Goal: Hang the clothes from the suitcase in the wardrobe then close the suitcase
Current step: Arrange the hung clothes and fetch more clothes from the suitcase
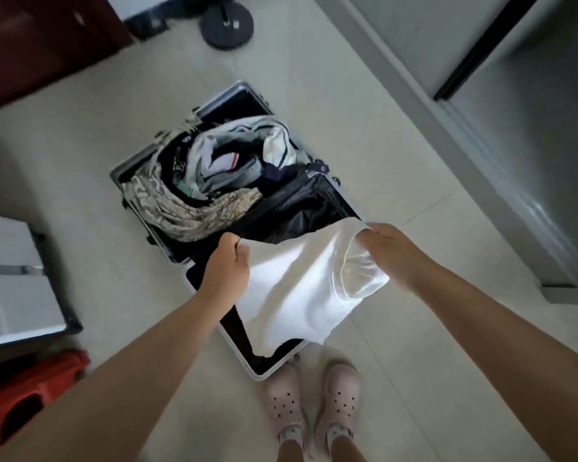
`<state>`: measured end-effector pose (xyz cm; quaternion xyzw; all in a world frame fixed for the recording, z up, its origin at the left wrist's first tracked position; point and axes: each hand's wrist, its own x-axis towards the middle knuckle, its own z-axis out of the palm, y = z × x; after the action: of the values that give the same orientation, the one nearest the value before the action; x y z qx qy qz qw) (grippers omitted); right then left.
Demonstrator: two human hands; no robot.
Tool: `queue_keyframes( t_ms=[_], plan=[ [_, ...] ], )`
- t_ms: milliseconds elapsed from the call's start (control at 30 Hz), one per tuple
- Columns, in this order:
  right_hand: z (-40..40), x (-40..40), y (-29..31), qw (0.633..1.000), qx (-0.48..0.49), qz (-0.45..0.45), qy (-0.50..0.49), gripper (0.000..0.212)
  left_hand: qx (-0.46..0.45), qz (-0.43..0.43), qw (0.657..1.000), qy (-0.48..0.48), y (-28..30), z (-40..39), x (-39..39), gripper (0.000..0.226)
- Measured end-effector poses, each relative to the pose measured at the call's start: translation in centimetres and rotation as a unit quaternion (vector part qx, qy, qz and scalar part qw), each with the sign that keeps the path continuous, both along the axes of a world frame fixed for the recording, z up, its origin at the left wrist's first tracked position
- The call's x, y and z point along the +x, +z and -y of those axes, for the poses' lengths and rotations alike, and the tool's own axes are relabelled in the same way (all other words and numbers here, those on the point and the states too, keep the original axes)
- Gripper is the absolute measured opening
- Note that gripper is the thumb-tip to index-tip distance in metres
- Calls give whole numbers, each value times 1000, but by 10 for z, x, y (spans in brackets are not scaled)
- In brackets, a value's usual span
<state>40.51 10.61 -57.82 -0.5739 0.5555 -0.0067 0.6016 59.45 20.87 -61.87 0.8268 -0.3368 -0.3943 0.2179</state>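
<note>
An open silver-framed suitcase (132,163) lies flat on the tiled floor in front of me. Its far half is heaped with several crumpled clothes (227,161), among them a beige patterned garment (184,211). I hold a white garment (297,295) stretched above the near half. My left hand (227,271) grips its left edge in a fist. My right hand (386,248) grips the right edge, fingers tucked into an opening of the fabric. The grey wardrobe (514,145) stands at the right, its door showing a dark gap.
A round black stand base (227,26) sits on the floor beyond the suitcase. A dark red door (30,45) is at top left. A grey box (17,278) and a red stool (27,398) are at left. My feet in pink clogs (311,405) stand by the suitcase's near corner.
</note>
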Motion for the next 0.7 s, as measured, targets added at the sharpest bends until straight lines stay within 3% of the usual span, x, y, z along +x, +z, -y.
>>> queue_keyframes(
  t_ms=[67,133,233,400,500,567,700],
  plan=[
    [11,12,56,999,-18,44,-26,23,-32,39,999,2,50,19,9,16],
    [20,21,97,994,-36,87,-47,30,-53,95,994,-2,89,35,13,24],
    [34,22,164,987,-93,104,-83,41,-71,234,961,-130,145,51,12,25],
    [54,0,278,970,-177,110,-128,32,-166,191,914,-317,236,70,-26,28],
    [55,-22,349,952,-193,151,-182,25,-340,272,795,-422,285,70,-60,27],
    [46,-40,403,933,-199,194,-228,23,-389,299,738,-463,317,61,-87,32],
    [21,-79,489,893,-229,250,-296,25,-437,340,693,-461,364,58,-145,42]
  ],
)
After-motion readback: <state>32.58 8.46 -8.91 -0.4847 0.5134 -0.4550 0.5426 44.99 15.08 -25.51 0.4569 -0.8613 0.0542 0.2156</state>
